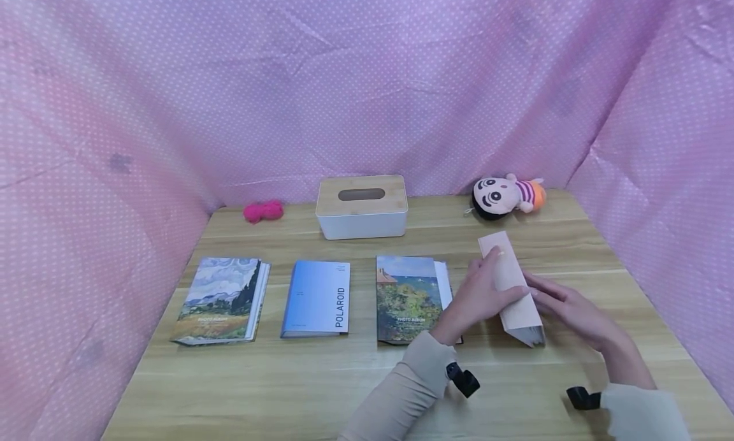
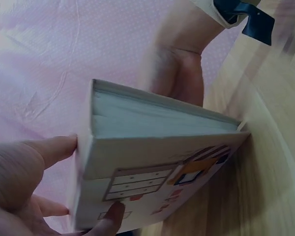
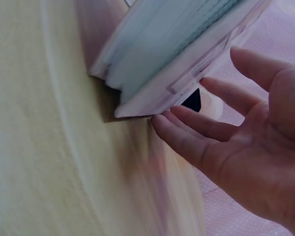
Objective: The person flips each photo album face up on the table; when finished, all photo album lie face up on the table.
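Album on edge between two hands

Hands flank a beige photo album (image 1: 510,288) that stands tilted on its long edge at the right end of the wooden table (image 1: 321,377), just right of the album with the garden painting (image 1: 408,297). Its long axis runs away from the person, slanting a little leftward toward the doll (image 1: 507,195) at the back. The left hand (image 1: 478,297) lies on the album's left face, thumb and fingers curled round the cover. The right hand (image 1: 568,307) lies on the opposite side, fingers straight and slightly apart, their tips at the lower edge. Both hands are equally near; the album sits directly between them.

The head view shows the row: a wheat-field album (image 1: 220,299), a blue Polaroid album (image 1: 317,299), and behind them a tissue box (image 1: 361,206) and a pink yarn bundle (image 1: 264,211). Only the left wrist view shows the printed back cover and page block of the album (image 2: 157,162), with a fingertip (image 2: 113,216) pressed on it. Only the right wrist view shows the open palm of the right hand (image 3: 246,147), the fingers reaching under the raised corner of the album (image 3: 177,54).
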Tool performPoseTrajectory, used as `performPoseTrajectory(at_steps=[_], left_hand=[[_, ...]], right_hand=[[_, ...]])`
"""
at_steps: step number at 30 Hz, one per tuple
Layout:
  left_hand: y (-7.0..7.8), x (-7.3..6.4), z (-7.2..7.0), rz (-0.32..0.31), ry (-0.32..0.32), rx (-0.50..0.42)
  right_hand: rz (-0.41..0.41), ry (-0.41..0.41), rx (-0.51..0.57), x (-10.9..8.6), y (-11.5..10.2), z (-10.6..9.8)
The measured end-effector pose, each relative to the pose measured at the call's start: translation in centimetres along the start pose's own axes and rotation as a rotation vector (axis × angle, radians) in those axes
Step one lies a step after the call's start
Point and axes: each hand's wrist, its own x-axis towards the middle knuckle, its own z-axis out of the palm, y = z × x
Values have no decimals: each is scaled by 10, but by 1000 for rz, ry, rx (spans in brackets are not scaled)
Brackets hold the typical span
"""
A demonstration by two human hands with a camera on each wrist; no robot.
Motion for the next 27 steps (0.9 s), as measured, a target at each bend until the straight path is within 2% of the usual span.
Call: performPoseTrajectory(at_steps=[5,11,15,19,27], left_hand=[[-1,2,-5,-44,-9,56],[-7,3,-3,-115,-38,35],[-14,3,3,-160,-73,-4],[-19,4,11,-163,-103,-25],[-25,9,29,-209,-111,-94]], right_hand=[[49,19,-68,1,0,0],[140,69,-188,0,-2,-4],[199,89,-224,-1,-2,-7],[227,101,-228,-2,0,-10],[215,108,-216,-3,4,-17]])
